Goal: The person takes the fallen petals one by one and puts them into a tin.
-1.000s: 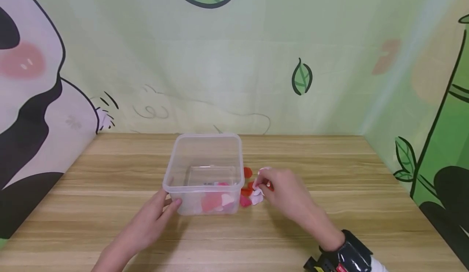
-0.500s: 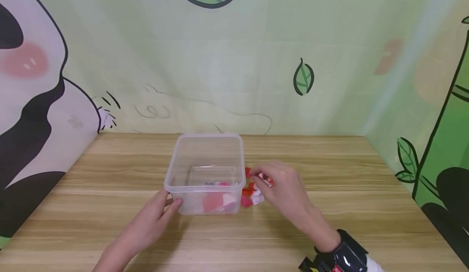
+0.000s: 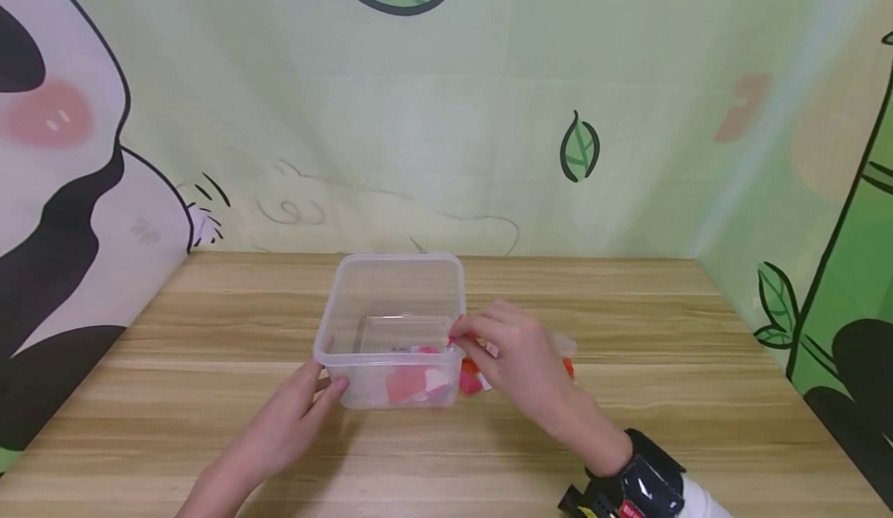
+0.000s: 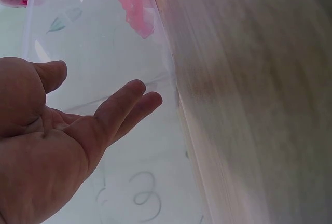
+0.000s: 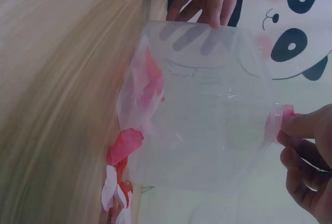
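A clear plastic box (image 3: 398,293) stands on the table with pink and white petals (image 3: 406,385) lying in its bottom. At its near left corner my left hand (image 3: 296,409) rests against the wall, thumb and fingers straight in the left wrist view. Thumb and fingertips of my right hand (image 3: 516,355) pinch a pink petal (image 5: 288,111) right at the box's right rim. Between that hand and the box lies a small pile of red, pink and white petals (image 3: 470,382), partly hidden by the hand in the head view.
The wooden table (image 3: 230,309) ends at a green backdrop (image 3: 488,153) printed with leaves, a panda and bamboo. A black device (image 3: 638,483) is strapped to my right wrist.
My right hand has moved left from the petal pile to the box's rim, carrying the pink petal. The left hand and the box stay in place.
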`<state>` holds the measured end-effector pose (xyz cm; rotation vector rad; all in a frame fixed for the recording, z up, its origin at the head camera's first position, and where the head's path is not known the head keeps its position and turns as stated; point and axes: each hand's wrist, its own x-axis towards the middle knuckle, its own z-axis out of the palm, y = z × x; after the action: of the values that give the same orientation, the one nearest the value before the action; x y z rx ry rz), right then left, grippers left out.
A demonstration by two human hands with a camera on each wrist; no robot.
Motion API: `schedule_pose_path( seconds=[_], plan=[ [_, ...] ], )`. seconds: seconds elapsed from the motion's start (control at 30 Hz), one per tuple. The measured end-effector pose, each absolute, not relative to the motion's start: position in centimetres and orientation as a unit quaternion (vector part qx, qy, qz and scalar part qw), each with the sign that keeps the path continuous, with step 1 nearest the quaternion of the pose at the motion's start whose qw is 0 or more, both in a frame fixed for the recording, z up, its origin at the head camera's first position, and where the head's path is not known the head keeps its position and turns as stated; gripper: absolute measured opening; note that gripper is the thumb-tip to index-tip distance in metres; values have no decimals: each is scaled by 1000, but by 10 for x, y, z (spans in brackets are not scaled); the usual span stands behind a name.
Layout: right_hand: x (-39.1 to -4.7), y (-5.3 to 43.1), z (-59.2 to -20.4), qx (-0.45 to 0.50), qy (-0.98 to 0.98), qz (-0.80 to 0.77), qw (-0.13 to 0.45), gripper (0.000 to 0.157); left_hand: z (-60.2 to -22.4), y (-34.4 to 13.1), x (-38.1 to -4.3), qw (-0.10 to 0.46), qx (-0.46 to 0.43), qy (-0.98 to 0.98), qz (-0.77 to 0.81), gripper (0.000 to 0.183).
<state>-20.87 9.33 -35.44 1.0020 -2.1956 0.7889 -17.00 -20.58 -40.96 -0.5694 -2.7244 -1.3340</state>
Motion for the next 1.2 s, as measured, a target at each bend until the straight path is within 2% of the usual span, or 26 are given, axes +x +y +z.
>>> schedule_pose_path(
  seconds=[0.23, 0.47, 0.77, 0.97, 1.2],
  plan=[
    [-209, 93, -355, 382, -826, 303, 282, 23, -409, -205, -170, 23, -181, -883, -433, 54],
    [-211, 97, -357, 385, -820, 308, 292, 25, -409, -205, -170, 21, -180, -882, -435, 56],
    [-215, 118, -358, 331, -859, 285, 268, 24, -410, -205, -171, 24, -182, -881, -436, 57],
    [-219, 133, -366, 276, -899, 253, 227, 21, -410, -205, -170, 23, -178, -883, -434, 55],
    [-222, 147, -373, 203, -952, 185, 135, 22, -410, -205, -170, 17, -178, -878, -445, 55]
  ],
)
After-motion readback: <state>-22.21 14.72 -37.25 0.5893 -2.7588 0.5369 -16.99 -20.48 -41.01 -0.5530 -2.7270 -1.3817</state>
